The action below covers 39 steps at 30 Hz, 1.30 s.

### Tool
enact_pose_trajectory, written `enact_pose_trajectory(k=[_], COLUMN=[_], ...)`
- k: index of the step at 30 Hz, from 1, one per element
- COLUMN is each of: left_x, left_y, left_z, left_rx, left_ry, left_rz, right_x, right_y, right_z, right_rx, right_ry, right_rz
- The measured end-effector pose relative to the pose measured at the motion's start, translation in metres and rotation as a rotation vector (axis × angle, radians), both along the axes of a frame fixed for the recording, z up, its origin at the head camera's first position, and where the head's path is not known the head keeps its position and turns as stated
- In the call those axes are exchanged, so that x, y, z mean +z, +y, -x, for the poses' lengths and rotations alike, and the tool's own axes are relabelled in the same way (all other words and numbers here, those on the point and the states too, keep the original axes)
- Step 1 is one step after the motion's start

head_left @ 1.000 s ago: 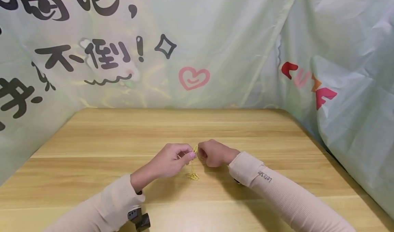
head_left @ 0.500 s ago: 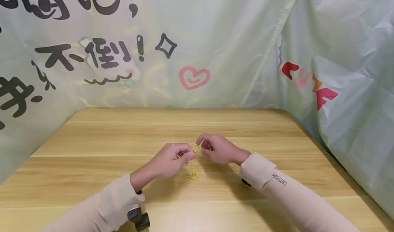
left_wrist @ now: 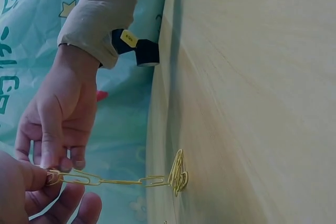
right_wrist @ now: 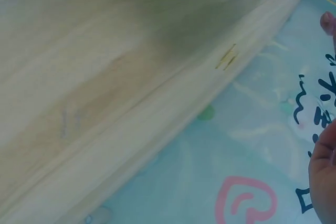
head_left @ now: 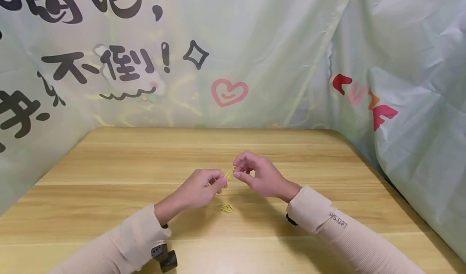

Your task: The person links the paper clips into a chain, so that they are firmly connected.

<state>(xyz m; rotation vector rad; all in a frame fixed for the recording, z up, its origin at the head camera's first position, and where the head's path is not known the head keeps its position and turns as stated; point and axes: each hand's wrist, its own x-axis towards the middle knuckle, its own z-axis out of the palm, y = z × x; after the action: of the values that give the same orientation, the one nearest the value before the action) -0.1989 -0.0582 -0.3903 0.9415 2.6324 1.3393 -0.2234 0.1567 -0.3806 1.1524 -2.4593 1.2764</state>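
A chain of yellow paper clips (left_wrist: 121, 182) hangs from my left hand (head_left: 204, 189), whose thumb and fingers pinch its upper end. Its lower links reach a small heap of yellow paper clips (head_left: 227, 208) on the table. My right hand (head_left: 263, 175) is raised just to the right of the left one, fingers bent. Between its thumb and fingertips shows a small yellow paper clip (head_left: 234, 169), close beside the upper end of the chain. In the left wrist view, the right fingertips overlap the left thumb, partly hiding the top link.
Several loose paper clips (right_wrist: 227, 57) lie on the wooden table (head_left: 145, 157) in the right wrist view, near the table's far edge. Printed cloth (head_left: 276, 55) hangs behind the table and along its sides. A black wrist camera (head_left: 164, 259) sits under the left cuff.
My right hand has shifted slightly up and away, turning from curled knuckles to a raised thumb-and-finger pinch. The left hand has hardly moved and still holds the chain.
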Motion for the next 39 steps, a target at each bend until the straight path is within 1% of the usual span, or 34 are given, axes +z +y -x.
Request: enact_pose_trajectory(k=[5,12,13,16,19,21,24,26,30,33,36,38,39], left_x=[0.000,0.001,0.001,0.001,0.002,0.003,0.002,0.003,0.003,0.001,0.000,0.001,0.002], left_y=[0.001,0.000,0.000,0.001,0.001,0.000,-0.003,-0.005,-0.007,-0.008,-0.007,-0.005,-0.004], left_z=[-0.001,-0.001,-0.001,-0.002,-0.002,-0.002,-0.001,-0.001,-0.001,0.000,0.001,0.002,0.002], left_rx=[-0.010,-0.020,-0.021,-0.022,-0.023,-0.022,-0.021,-0.016,-0.015,-0.013,0.005,0.015,0.010], left_ry=[-0.011,-0.015,-0.027,-0.101,-0.172,-0.186,-0.166,-0.155,-0.130,-0.089,-0.047,-0.018,-0.003], left_rz=[-0.010,-0.030,-0.037,-0.081,-0.134,-0.148,-0.128,-0.100,-0.041,0.002,0.012,-0.003,-0.017], right_x=[0.000,-0.001,-0.002,-0.002,-0.001,0.000,0.002,0.005,0.011,0.016,0.020,0.021,0.021], right_y=[-0.002,-0.003,-0.003,-0.004,-0.004,-0.003,0.000,0.002,0.002,-0.001,-0.004,-0.007,-0.008], right_z=[-0.001,-0.001,-0.001,0.000,0.001,0.001,0.001,0.001,0.002,0.003,0.002,0.002,0.002], right_rx=[0.029,0.061,0.067,0.082,0.083,0.071,0.048,0.041,0.061,0.078,0.090,0.098,0.105], right_ry=[0.069,0.184,0.202,0.248,0.272,0.266,0.244,0.236,0.252,0.268,0.264,0.251,0.242], right_rz=[0.038,0.037,0.038,0.038,0.024,0.002,-0.024,-0.022,0.017,0.026,0.017,0.012,0.013])
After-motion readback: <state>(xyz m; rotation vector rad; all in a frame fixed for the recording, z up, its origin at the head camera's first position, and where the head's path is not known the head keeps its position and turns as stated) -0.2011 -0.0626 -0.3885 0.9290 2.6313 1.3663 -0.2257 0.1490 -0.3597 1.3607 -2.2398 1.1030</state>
